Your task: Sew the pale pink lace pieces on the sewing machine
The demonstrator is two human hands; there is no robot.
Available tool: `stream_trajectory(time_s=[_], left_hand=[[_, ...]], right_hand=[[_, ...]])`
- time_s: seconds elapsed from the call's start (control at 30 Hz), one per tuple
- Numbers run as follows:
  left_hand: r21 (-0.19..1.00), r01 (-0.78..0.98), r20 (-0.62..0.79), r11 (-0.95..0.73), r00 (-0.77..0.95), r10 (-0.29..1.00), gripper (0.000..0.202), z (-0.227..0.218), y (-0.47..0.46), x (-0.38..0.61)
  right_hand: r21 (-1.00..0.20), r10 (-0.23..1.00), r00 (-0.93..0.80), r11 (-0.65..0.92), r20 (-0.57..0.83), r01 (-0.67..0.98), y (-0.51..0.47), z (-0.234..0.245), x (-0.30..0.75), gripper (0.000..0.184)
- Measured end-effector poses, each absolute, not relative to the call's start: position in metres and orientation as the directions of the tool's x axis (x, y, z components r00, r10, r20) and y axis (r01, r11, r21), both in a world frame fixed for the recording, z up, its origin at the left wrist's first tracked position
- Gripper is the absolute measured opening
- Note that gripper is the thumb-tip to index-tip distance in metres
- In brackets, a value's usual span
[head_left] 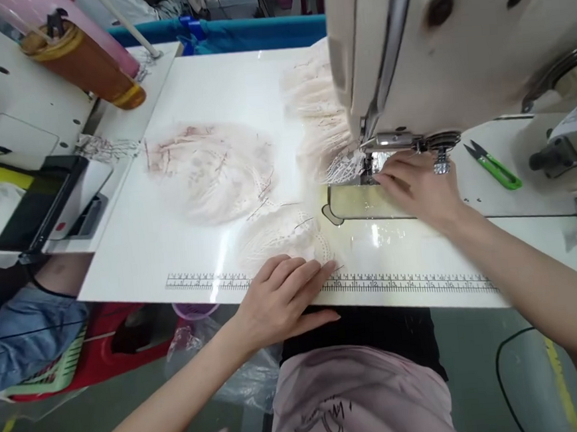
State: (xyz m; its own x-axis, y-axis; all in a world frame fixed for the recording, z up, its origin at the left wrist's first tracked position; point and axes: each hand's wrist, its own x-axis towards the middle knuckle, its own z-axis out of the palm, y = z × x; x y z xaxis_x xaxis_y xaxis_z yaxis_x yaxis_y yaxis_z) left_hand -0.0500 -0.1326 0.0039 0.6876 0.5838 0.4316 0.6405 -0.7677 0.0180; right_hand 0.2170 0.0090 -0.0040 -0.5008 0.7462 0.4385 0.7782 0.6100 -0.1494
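Observation:
My left hand [285, 296] lies at the table's front edge, fingers stretched out and flat, fingertips at the edge of a pale lace piece [284, 233]. My right hand [423, 189] is at the needle area of the sewing machine [435, 51], thumb and fingers drawn together beside the presser foot [367, 166]. What they pinch, if anything, is hidden. White lace [342, 168] and gathered sheer fabric [318, 120] lie left of the foot, partly behind the machine head. Another sheer, pale pink piece with dark thread ends [215, 172] is spread on the table.
Green thread snips [494, 165] lie right of my right hand. A printed ruler [404, 283] runs along the table's front edge. At the left stand an amber bottle [84, 65] and a second machine [14, 98]. A person's denim-clad leg [28, 336] shows at lower left.

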Motion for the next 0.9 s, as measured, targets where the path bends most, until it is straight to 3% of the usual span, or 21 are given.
stream_trajectory(time_s=[0.1,0.3,0.47,0.57,0.67,0.77,0.9], left_hand=[[0.018,0.602,0.443,-0.798,0.710,0.547,0.045,0.002,-0.137,-0.050],[0.187,0.576,0.507,-0.796,0.638,0.580,0.027,-0.003,-0.149,-0.049],[0.515,0.539,0.466,-0.667,0.477,0.745,0.019,0.000,-0.157,-0.048],[0.777,0.450,0.317,-0.440,0.324,0.891,0.016,0.007,-0.159,-0.049],[0.941,0.308,0.096,-0.140,0.154,0.983,0.015,0.018,-0.155,-0.050],[0.981,0.175,-0.097,0.081,0.086,0.992,0.020,0.028,-0.147,-0.053],[0.970,0.138,-0.214,0.202,0.076,0.974,0.023,0.035,-0.140,-0.056]], right_hand=[[-0.173,0.744,-0.494,0.616,0.450,0.769,0.010,-0.005,0.217,0.030],[-0.187,0.801,-0.424,0.535,0.423,0.824,0.005,0.000,0.213,0.031],[-0.233,0.878,-0.331,0.423,0.347,0.876,0.004,0.008,0.211,0.031],[-0.241,0.905,-0.294,0.373,0.307,0.896,0.007,0.016,0.219,0.028],[-0.063,0.866,-0.367,0.410,0.340,0.910,0.008,0.026,0.241,0.028],[0.166,0.840,-0.467,0.438,0.274,0.884,0.001,0.030,0.271,0.035],[0.185,0.896,-0.337,0.293,0.289,0.938,-0.015,0.022,0.302,0.035]])
